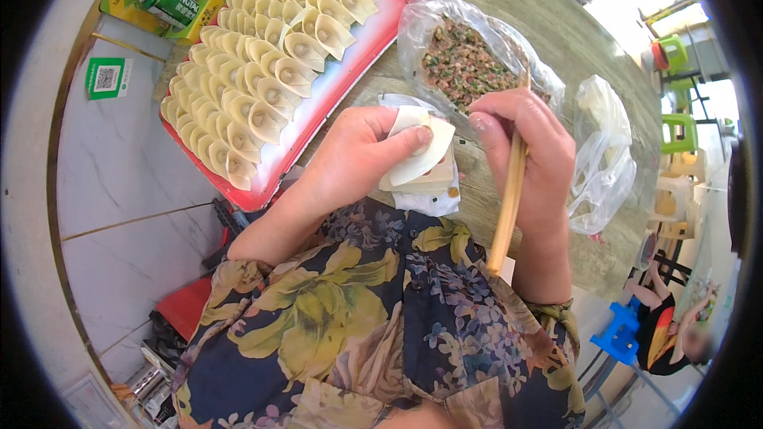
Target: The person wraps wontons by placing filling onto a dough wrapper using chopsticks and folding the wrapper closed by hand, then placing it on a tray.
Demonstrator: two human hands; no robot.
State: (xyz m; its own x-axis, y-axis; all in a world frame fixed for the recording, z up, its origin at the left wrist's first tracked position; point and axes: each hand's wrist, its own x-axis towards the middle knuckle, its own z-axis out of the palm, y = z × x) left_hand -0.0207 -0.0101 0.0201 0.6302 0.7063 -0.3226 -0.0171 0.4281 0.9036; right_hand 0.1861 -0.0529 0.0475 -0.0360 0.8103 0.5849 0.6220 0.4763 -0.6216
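Observation:
Between the thumb and fingers of my left hand [357, 158] is a folded dough wrapper [438, 140], above a stack of wrappers [426, 182] lying on a white sheet. My right hand [530, 155] grips a pair of wooden chopsticks [506, 214], whose upper ends point towards the minced filling [471, 65]. That filling, meat flecked with green, lies in an open clear plastic bag [414, 36] just beyond my hands. To the left, a red-rimmed white tray [351, 86] bears rows of folded wontons [274, 65].
A crumpled plastic bag [605, 161] lies on the wood-grain table [596, 53] at right. Behind the tray, a yellow-green carton [208, 18] holds a green beer can [170, 3] and jars. A tiled wall [119, 161] borders the left side. Farther right, a person [667, 328] sits by a blue stool [618, 333].

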